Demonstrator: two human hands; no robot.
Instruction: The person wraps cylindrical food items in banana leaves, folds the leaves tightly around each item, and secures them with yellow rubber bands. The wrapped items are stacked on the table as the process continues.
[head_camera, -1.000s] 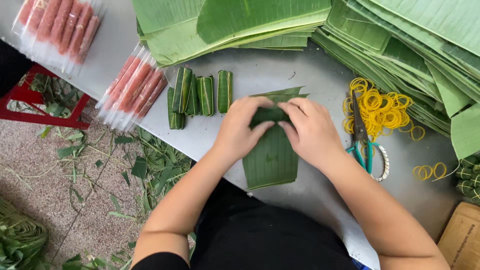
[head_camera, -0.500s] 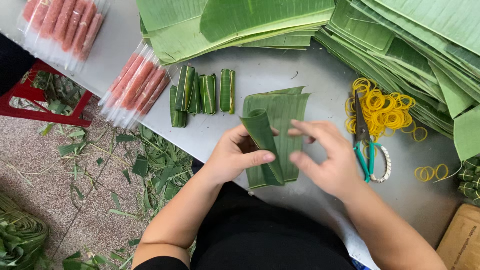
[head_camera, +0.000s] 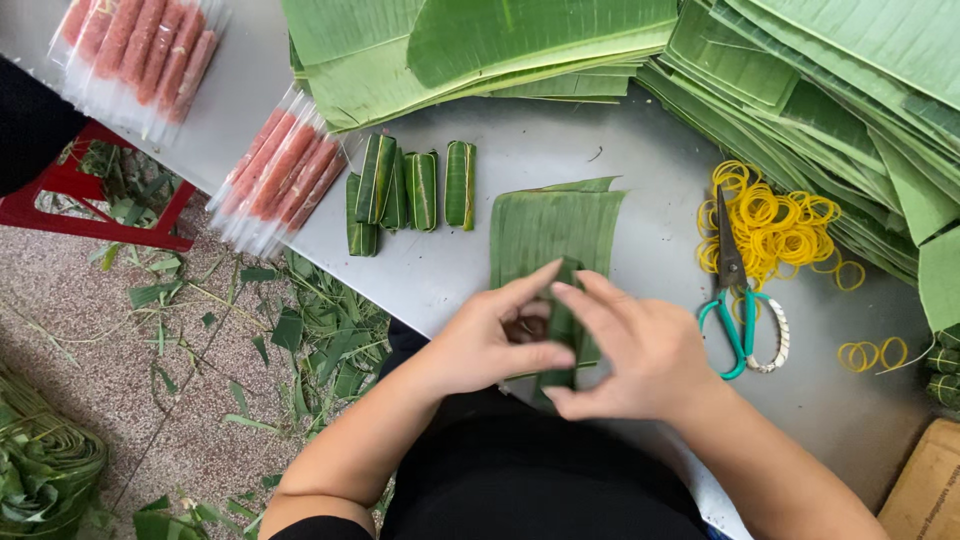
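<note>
Low in the middle of the head view, I see my left hand (head_camera: 490, 345) and right hand (head_camera: 630, 355) closed together around a narrow folded banana-leaf roll (head_camera: 563, 330), fingers pinching it from both sides at the near edge of the table (head_camera: 620, 130). Half a second ago that roll stood higher and looser, held mostly by the left hand while the right lay flat beside it; now both hands grip it and it looks tighter, so I judge the wrapping to be well along, not yet bound. Under the roll a flat leaf sheet (head_camera: 560, 225) lies spread. Left of it, upper centre, four finished wrapped rolls (head_camera: 410, 190) sit side by side. Packets of pink sausages (head_camera: 280, 165) lie at upper left. Right of my hands rest green-handled scissors (head_camera: 735, 300) and a heap of yellow rubber bands (head_camera: 775, 225). Stacked leaves (head_camera: 480, 50) fill the top.
</note>
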